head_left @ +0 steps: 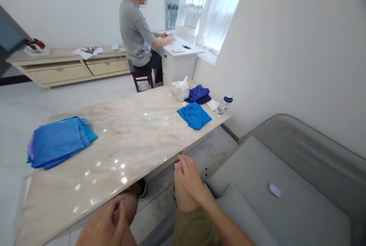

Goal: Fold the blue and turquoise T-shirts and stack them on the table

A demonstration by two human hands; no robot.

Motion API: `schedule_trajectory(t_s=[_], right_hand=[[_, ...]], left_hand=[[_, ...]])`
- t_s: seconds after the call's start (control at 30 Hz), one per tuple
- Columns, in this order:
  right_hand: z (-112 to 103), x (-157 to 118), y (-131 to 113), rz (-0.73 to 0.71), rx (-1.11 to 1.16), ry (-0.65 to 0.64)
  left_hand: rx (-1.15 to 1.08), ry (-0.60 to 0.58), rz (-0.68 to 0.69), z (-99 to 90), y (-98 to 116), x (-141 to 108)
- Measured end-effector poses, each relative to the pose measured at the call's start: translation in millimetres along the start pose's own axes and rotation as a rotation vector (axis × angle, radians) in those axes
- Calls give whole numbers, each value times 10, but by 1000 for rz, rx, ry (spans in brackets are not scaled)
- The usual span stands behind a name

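My left hand [104, 221] is at the bottom, by my left knee and below the near edge of the marble-patterned table [128, 124]. Its fingers curl in with the thumb against them, and nothing shows in it. On my right knee rests my right hand [188, 175], its fingers loosely extended and holding nothing. Toward the left end of the table lies a stack of folded blue cloths [58, 139] with a purple edge peeking out. A single bright blue cloth [195, 115] lies folded at the right end, in front of a dark blue cloth [198, 93].
A knotted white plastic bag [182, 89], a white tissue [213, 104] and a clear bottle with a blue cap [224, 105] stand at the table's right end. The grey sofa [303, 215] holds a small white object [275, 190]. Beyond, a person [135, 32] sits at a white desk [183, 53].
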State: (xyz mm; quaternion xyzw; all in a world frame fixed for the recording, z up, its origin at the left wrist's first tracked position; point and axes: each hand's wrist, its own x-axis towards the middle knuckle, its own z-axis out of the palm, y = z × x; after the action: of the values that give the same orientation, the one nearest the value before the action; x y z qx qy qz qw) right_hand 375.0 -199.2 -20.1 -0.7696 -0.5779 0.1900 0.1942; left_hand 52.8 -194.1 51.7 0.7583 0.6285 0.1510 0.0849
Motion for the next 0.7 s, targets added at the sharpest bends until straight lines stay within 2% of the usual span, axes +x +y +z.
schedule_trajectory(t_s=[0.07,0.1,0.17,0.27,0.4,0.47,0.6,0.7], right_hand=[[235,-750,16,-38,-47,98],[307,-1007,42,-46,-70,134],[360,-1281,106,-62,-99,172],[314,-1304,178,-106,-119,187],[267,-1307,203,-50,-127,229],[268,-1412,192,-44,-132,284],[209,-1673,126,-151,-109,413],[125,-1817,67,-221,-69,438]], left_hand=[[90,7,40,-93,192,-60],[131,7,84,-133,285,-90],[212,7,171,-189,433,-143],[257,23,216,-215,518,-219],[207,130,218,-162,444,-384],[201,169,255,-123,390,-487],[169,218,311,-65,324,-623],[149,233,322,-36,311,-641]])
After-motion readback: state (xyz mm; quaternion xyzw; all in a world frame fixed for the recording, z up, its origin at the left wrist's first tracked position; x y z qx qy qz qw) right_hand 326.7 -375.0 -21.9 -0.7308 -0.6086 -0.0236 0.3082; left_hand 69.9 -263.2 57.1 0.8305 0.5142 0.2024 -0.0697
